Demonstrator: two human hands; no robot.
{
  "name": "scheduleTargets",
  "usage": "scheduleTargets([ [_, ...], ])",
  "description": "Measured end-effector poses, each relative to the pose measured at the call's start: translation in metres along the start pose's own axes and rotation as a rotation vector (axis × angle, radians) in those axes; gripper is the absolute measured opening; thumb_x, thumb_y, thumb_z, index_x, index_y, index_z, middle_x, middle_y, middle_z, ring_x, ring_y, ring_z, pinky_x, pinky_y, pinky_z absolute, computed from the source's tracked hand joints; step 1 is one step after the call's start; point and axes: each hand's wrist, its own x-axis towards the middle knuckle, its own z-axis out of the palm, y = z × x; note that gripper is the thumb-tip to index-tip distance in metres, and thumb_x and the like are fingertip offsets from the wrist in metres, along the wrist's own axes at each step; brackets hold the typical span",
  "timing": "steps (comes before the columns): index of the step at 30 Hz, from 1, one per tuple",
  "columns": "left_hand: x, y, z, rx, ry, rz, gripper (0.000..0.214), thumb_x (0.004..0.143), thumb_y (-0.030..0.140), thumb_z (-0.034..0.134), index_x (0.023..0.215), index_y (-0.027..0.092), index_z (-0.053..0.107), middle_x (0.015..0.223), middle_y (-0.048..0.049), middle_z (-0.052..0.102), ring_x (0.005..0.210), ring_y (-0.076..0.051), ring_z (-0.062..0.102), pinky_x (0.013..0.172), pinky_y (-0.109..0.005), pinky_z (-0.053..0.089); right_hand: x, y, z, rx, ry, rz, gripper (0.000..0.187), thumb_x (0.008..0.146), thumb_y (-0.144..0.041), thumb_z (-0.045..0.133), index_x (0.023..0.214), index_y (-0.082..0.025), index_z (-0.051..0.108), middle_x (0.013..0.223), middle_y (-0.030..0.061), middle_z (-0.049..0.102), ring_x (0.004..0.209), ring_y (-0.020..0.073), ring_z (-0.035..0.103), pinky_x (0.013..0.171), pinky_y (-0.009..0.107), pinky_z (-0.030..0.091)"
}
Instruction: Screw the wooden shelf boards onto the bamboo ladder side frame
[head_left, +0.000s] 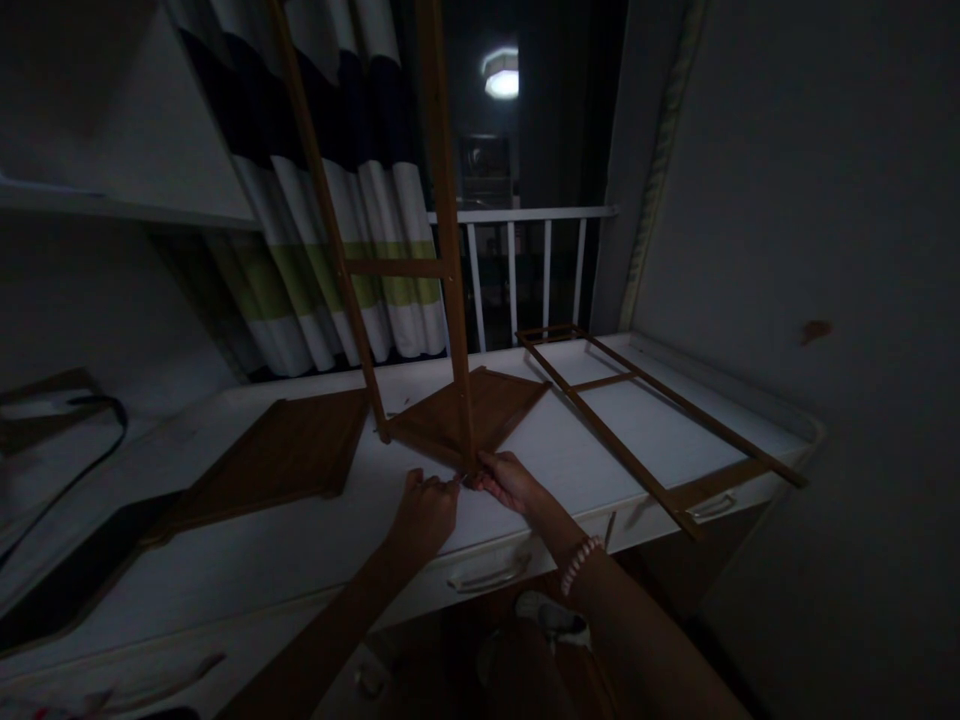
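A tall wooden ladder-like frame (442, 230) stands upright on a white cabinet top (315, 530), its foot on a dark wooden board (472, 405). My left hand (424, 510) and my right hand (510, 482) meet at the base of the frame's near post, at the board's front corner. The fingers of both hands are curled and pinched against that joint. What they pinch is too small and dark to make out. A bead bracelet (579, 562) is on my right wrist.
A second wooden frame (637, 410) lies flat on the cabinet top to the right, overhanging the edge. Another dark board (285, 455) lies to the left. Striped curtains (352, 260), a white railing (525, 270) and a dark window stand behind. Drawer handles (487, 578) sit below.
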Motion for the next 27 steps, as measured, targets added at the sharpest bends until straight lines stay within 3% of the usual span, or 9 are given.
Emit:
scheduleTargets([
  [7, -0.0017, -0.0012, 0.0018, 0.011, 0.007, 0.009, 0.029, 0.074, 0.007, 0.031, 0.075, 0.011, 0.06, 0.058, -0.0107, 0.061, 0.06, -0.021, 0.057, 0.073, -0.042, 0.028, 0.0004, -0.0009, 0.0011, -0.035, 0.044, 0.026, 0.027, 0.078, -0.013, 0.041, 0.054, -0.009, 0.052, 0.04, 0.0024, 0.051, 0.037, 0.0088, 0.047, 0.041, 0.02, 0.038],
  [19, -0.0044, 0.0021, -0.0016, 0.043, -0.029, -0.01, 0.03, 0.074, 0.006, 0.031, 0.072, 0.011, 0.06, 0.06, -0.0103, 0.062, 0.059, -0.021, 0.057, 0.074, -0.042, 0.026, -0.0007, -0.0008, 0.0008, -0.032, 0.003, 0.008, 0.032, 0.08, -0.011, 0.036, 0.053, -0.008, 0.052, 0.04, 0.0035, 0.052, 0.036, 0.0079, 0.047, 0.039, 0.017, 0.038],
  [27, -0.0079, 0.002, -0.0043, 0.048, 0.011, -0.036, 0.03, 0.077, 0.01, 0.031, 0.069, 0.011, 0.06, 0.06, -0.0099, 0.063, 0.06, -0.02, 0.057, 0.076, -0.041, 0.025, 0.0053, 0.005, -0.0031, -0.03, -0.008, -0.014, 0.027, 0.078, -0.015, 0.044, 0.053, -0.008, 0.052, 0.041, 0.0031, 0.052, 0.037, 0.0085, 0.048, 0.039, 0.018, 0.038],
])
